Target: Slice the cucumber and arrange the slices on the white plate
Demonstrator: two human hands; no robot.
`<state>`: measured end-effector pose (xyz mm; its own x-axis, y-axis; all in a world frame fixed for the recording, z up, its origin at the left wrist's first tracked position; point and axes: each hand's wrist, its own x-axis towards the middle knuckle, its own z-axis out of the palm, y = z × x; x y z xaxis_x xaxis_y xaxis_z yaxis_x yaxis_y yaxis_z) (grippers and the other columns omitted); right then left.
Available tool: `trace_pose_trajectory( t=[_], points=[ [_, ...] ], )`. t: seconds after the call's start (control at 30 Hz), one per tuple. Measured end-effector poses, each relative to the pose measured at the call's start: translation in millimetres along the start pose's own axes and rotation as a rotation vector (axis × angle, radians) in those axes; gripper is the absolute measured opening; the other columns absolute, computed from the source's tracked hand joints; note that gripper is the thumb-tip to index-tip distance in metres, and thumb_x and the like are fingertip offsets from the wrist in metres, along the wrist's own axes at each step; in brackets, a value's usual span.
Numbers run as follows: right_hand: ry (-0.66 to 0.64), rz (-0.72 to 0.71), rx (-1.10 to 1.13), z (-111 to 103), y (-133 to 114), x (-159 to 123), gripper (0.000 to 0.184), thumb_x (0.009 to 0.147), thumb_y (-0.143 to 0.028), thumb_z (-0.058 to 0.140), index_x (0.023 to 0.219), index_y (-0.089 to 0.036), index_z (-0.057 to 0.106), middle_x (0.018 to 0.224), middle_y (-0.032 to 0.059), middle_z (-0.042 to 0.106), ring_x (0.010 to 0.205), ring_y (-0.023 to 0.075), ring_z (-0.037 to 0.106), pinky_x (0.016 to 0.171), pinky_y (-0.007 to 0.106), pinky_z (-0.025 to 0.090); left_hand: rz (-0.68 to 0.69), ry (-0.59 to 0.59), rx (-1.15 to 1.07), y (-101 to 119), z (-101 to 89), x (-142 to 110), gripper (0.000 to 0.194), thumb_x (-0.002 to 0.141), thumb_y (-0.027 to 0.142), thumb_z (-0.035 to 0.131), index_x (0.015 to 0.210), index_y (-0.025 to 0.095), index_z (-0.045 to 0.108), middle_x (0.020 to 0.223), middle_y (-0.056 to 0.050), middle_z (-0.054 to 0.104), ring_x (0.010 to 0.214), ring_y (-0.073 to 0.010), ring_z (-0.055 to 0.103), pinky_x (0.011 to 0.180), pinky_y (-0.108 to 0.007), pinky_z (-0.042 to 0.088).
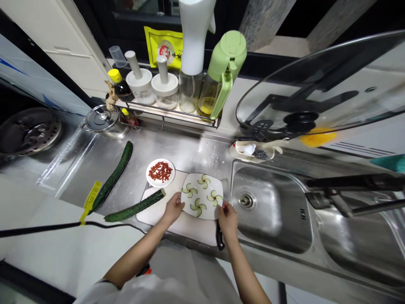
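Observation:
A white plate (pixel 210 207) carries several flower shapes made of cucumber slices with red centres. It rests on a white cutting board (pixel 158 211). My left hand (pixel 172 208) grips the plate's left rim and my right hand (pixel 228 217) grips its right rim, fingers curled on the edge. A knife's black handle (pixel 219 239) lies under my right hand. One whole cucumber (pixel 135 207) lies across the board's left edge and another cucumber (pixel 113 175) lies further left on the counter. A small white dish of red berries (pixel 160 172) sits just behind the board.
A steel sink (pixel 268 211) opens right of the board, with a faucet (pixel 354 183) over it. A rack at the back holds seasoning jars (pixel 152 84) and a green oil bottle (pixel 221 71). A lidded steel pot (pixel 104 120) stands at the left, a black cable (pixel 47 228) crosses the counter.

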<state>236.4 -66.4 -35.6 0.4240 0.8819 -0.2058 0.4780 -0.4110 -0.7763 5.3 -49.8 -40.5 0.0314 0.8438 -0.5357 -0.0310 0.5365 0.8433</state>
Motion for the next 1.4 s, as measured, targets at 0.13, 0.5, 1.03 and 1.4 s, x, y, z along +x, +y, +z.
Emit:
trace_pose_trajectory(
  t=[0.13, 0.5, 1.03, 1.4],
  points=[
    [-0.053, 0.053, 0.128, -6.8, -13.4, -3.4, 0.035, 0.073, -0.043, 0.054, 0.09, -0.014, 0.063, 0.068, 0.0004, 0.056, 0.06, 0.014, 0.047, 0.06, 0.026, 0.039, -0.023, 0.018, -0.03, 18.7, -4.6, -10.8, 0.038, 0.065, 0.036, 0.068, 0.097, 0.02, 0.054, 0.057, 0.01, 0.031, 0.05, -0.0067, 0.036, 0.052, -0.02, 0.039],
    [-0.185, 0.129, 0.471, -18.8, -57.9, -23.4, 0.032, 0.07, -0.042, 0.066, 0.09, -0.018, 0.061, 0.079, -0.0002, 0.059, 0.074, 0.015, 0.052, 0.072, 0.027, 0.043, -0.056, 0.042, -0.081, 62.0, -29.5, -49.2, 0.049, 0.063, 0.045, 0.072, 0.101, 0.019, 0.055, 0.059, 0.009, 0.038, 0.054, -0.0069, 0.042, 0.053, -0.019, 0.041],
    [-0.388, 0.394, 0.856, -11.6, -88.4, -51.3, 0.061, 0.063, -0.031, 0.074, 0.113, -0.032, 0.039, 0.103, 0.0004, 0.065, 0.078, 0.021, 0.065, 0.056, 0.03, 0.051, -0.024, 0.024, -0.116, 73.3, -40.5, -63.8, 0.052, 0.063, 0.05, 0.073, 0.1, 0.019, 0.056, 0.058, 0.008, 0.046, 0.056, -0.0081, 0.047, 0.053, -0.018, 0.039],
    [-0.343, 0.445, 0.993, -5.4, -73.8, -53.2, 0.07, 0.06, -0.025, 0.076, 0.124, -0.03, 0.045, 0.12, 0.0069, 0.062, 0.094, 0.0248, 0.065, 0.07, 0.038, 0.057, 0.014, -0.029, -0.071, 69.9, -32.8, -69.6, 0.054, 0.068, 0.049, 0.07, 0.108, 0.017, 0.057, 0.077, -0.001, 0.062, 0.069, -0.0131, 0.058, 0.061, -0.023, 0.046]
  ],
)
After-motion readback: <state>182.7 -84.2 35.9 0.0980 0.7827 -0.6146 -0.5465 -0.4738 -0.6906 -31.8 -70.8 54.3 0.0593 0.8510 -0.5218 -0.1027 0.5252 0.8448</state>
